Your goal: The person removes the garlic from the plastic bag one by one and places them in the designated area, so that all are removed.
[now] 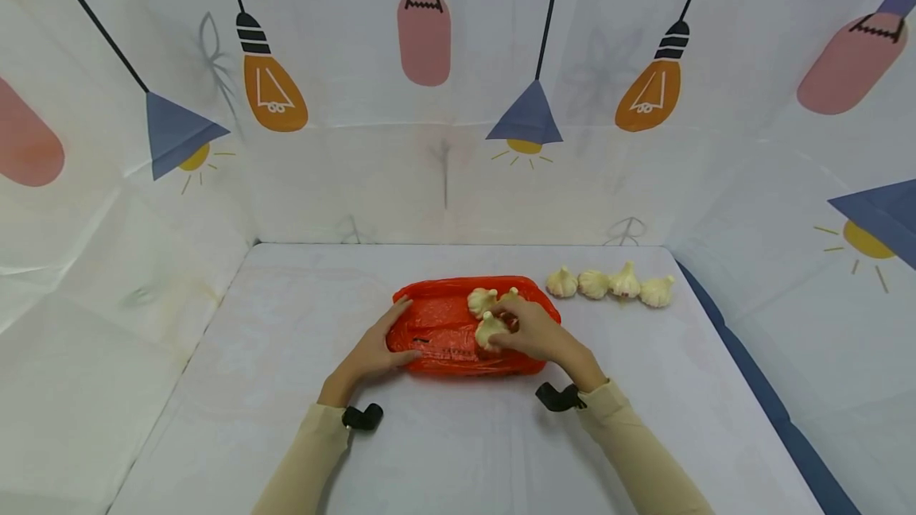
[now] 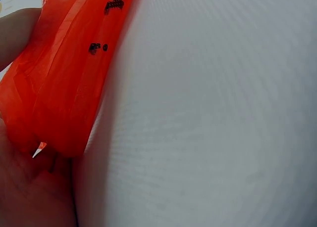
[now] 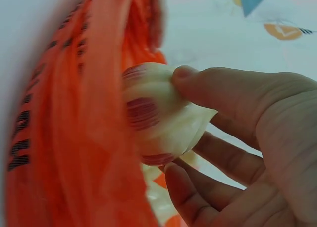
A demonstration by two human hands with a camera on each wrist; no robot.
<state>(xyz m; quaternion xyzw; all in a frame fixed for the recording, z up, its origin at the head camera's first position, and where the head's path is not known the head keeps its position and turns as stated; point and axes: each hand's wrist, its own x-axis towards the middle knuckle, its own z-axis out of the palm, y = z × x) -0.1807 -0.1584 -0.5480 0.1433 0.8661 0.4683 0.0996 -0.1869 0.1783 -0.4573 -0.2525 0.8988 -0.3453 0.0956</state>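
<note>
A shallow tray (image 1: 444, 340) covered with red plastic stands on the table; its left end is held by my left hand (image 1: 375, 344), thumb at the near side and fingers at the far side. Between thumb and fingers my right hand (image 1: 537, 331) pinches a garlic bulb (image 3: 158, 113) over the tray's right half. Just behind it in the tray is another garlic bulb (image 1: 481, 302), and a further one (image 1: 511, 296) is partly covered by the hand. In the left wrist view the red plastic (image 2: 69, 78) lies against the left hand, with black print on it.
Several garlic bulbs (image 1: 624, 283) sit in a row on the white table (image 1: 300, 292), right of the tray towards the back. Behind and at the sides hangs a pale cloth (image 1: 343, 173) printed with lamps. Dark blue fabric (image 1: 758, 388) runs along the table's right edge.
</note>
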